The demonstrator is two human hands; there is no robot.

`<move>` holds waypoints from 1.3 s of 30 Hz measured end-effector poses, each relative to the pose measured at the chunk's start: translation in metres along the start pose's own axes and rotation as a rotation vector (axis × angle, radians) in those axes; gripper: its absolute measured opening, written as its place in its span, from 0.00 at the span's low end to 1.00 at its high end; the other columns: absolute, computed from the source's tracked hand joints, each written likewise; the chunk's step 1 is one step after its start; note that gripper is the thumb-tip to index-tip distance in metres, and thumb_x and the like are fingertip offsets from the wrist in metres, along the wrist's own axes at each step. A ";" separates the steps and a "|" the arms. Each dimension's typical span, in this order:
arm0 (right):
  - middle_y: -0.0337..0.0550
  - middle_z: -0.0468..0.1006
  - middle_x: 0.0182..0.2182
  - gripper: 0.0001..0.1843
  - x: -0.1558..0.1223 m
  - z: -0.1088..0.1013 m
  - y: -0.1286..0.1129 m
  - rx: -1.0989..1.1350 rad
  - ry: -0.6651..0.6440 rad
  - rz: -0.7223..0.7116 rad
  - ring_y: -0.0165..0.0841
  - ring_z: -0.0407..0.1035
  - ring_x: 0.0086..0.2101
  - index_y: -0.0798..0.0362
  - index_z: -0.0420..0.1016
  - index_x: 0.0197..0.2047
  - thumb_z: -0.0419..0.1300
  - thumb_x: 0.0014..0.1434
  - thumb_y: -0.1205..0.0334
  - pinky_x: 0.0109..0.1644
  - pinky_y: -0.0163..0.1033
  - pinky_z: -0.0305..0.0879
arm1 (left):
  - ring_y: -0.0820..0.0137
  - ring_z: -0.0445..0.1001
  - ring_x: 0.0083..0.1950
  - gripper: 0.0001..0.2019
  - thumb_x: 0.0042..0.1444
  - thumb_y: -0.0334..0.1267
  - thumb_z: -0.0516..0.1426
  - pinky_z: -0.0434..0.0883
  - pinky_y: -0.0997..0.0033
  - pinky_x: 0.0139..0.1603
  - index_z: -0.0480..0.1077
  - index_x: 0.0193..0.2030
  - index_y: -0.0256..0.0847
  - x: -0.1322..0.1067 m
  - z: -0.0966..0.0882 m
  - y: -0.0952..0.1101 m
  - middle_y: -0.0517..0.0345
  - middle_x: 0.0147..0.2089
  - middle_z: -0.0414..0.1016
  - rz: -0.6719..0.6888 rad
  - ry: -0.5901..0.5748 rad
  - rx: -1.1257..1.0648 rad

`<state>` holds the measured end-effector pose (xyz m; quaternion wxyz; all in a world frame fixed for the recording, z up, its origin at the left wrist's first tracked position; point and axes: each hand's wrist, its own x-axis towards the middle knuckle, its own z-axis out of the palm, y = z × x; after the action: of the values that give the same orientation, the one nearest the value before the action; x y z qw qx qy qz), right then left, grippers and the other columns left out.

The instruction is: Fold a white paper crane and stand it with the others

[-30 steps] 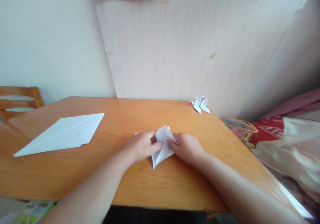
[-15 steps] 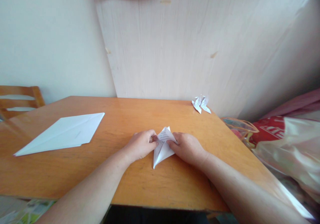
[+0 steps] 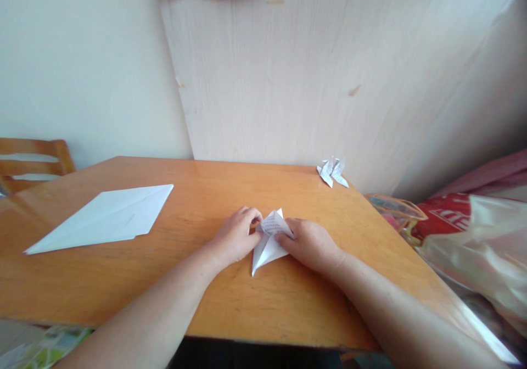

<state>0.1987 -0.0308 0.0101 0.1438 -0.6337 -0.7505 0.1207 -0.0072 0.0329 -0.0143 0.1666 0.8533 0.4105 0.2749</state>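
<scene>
A small piece of folded white paper (image 3: 269, 248) with printed lines near its top lies on the table between my hands, one sharp point toward me. My left hand (image 3: 239, 234) pinches its left edge, thumb and curled fingers at the upper flap. On the other side my right hand (image 3: 310, 242) grips the right edge, its thumb lying on top and its fingers mostly hidden underneath. Part of the paper is covered by the thumbs.
A larger white folded sheet (image 3: 111, 215) lies at the left of the wooden table (image 3: 230, 182). Two small folded paper figures (image 3: 332, 172) stand at the far right corner by the wall. Bags (image 3: 448, 215) sit beyond the right edge, and a wooden chair (image 3: 37, 163) at the far left.
My left fingers have lifted and shifted slightly at the paper's upper left, and the printed flap tilts more toward me. My right hand keeps its grip. The view has moved a little.
</scene>
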 end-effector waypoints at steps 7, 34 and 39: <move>0.42 0.80 0.33 0.11 -0.002 -0.003 -0.001 0.006 -0.028 0.002 0.32 0.70 0.30 0.51 0.74 0.37 0.56 0.64 0.54 0.32 0.36 0.53 | 0.68 0.72 0.38 0.04 0.57 0.30 0.56 0.67 0.70 0.38 0.69 0.34 0.42 0.002 0.000 0.000 0.59 0.36 0.73 0.000 -0.046 0.032; 0.37 0.75 0.28 0.08 -0.003 -0.023 0.033 0.339 -0.270 -0.066 0.31 0.67 0.29 0.52 0.76 0.34 0.54 0.57 0.65 0.32 0.34 0.59 | 0.67 0.73 0.38 0.06 0.55 0.31 0.59 0.65 0.70 0.36 0.75 0.36 0.45 0.002 -0.004 0.009 0.58 0.36 0.73 -0.043 -0.092 0.116; 0.37 0.75 0.29 0.07 -0.003 -0.021 0.035 0.310 -0.251 -0.076 0.30 0.66 0.30 0.52 0.75 0.35 0.55 0.56 0.66 0.32 0.34 0.59 | 0.67 0.73 0.37 0.05 0.54 0.32 0.59 0.65 0.70 0.35 0.76 0.36 0.45 0.001 -0.003 0.011 0.58 0.36 0.73 -0.046 -0.075 0.124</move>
<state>0.2396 -0.0282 0.0170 0.1495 -0.5551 -0.7583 0.3073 -0.0021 0.0274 -0.0060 0.1347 0.8621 0.4396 0.2128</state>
